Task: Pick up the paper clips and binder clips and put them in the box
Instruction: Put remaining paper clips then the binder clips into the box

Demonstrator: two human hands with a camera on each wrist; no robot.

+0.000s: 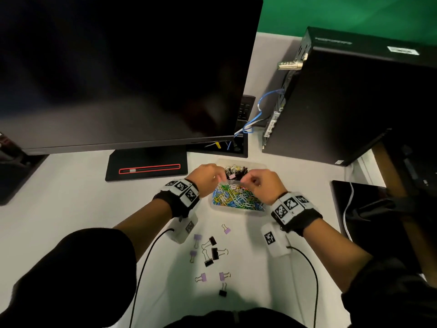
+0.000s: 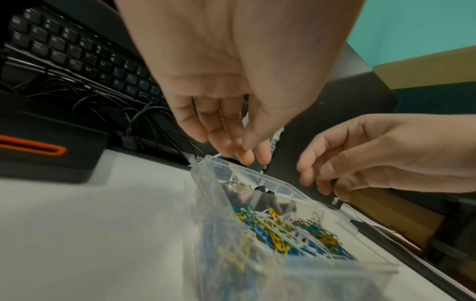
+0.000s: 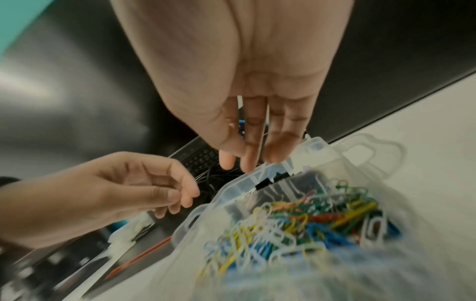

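A clear plastic box (image 1: 237, 212) stands on the white desk. Its near compartment is full of coloured paper clips (image 1: 236, 196); the far one holds binder clips (image 1: 236, 171). My left hand (image 1: 214, 176) hovers over the box's far left corner with fingers hanging loosely and nothing between them (image 2: 244, 150). My right hand (image 1: 250, 183) hovers over the far right side, fingers pointing down and holding nothing (image 3: 247, 158). Several loose binder clips, purple (image 1: 197, 239) and black (image 1: 215, 253), lie on the desk between my forearms.
A large dark monitor (image 1: 118, 67) and its stand base (image 1: 146, 166) rise right behind the box. A black computer tower (image 1: 343, 102) stands at the right. A keyboard (image 2: 77, 55) and tangled cables lie under the monitor. A black pad (image 1: 354, 209) lies right of my right wrist.
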